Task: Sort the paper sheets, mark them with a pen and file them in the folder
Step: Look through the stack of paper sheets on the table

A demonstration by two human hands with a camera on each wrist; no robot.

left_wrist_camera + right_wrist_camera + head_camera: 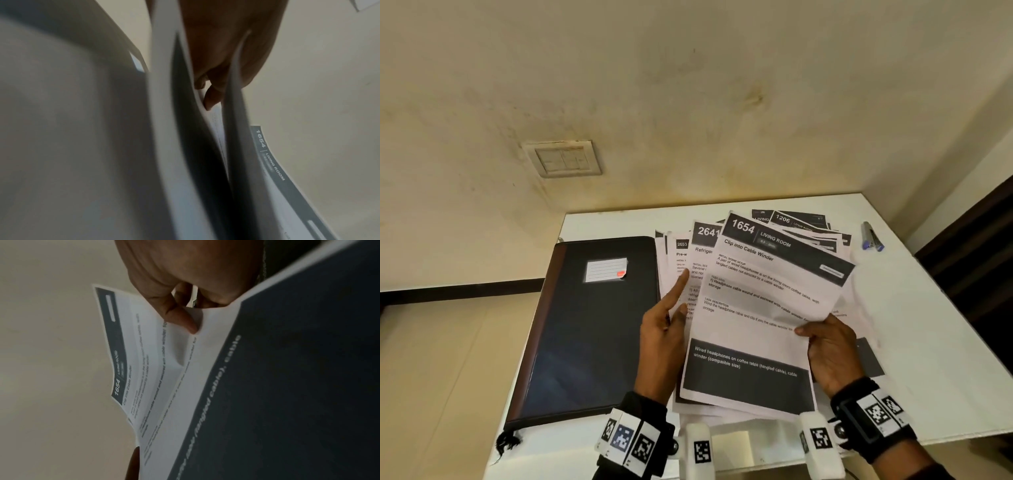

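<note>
I have my right hand [832,353] pinching the top sheet [763,301], headed 1654, thumb on its printed face near the right edge and fingers curled behind it. My left hand [662,335] supports the fanned stack of sheets [685,274] from the left; its forefinger is stretched out over the paper, and the left wrist view shows other fingers tucked between the sheets. More loose sheets [801,222] lie spread on the tabletop [928,342] toward its far edge. The dark folder [589,329] lies closed along the left edge, just beside the stack. The pen [871,236] rests near the far right corner, well apart from both hands.
</note>
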